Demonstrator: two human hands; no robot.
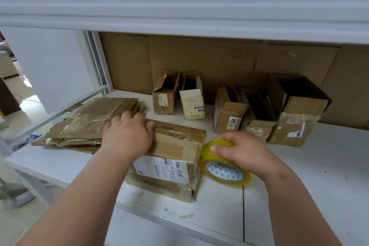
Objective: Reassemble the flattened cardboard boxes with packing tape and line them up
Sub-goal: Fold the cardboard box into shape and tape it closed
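Observation:
A brown cardboard box with a white shipping label lies on the white shelf in front of me. My left hand presses flat on the box's top left part, fingers spread. My right hand grips a yellow roll of packing tape held against the box's right end. A pile of flattened boxes lies to the left. Several assembled boxes stand in a row along the back, open tops up.
A sheet of brown cardboard lines the back of the shelf. An upper shelf edge hangs close overhead. A white upright post bounds the left side; floor shows beyond it.

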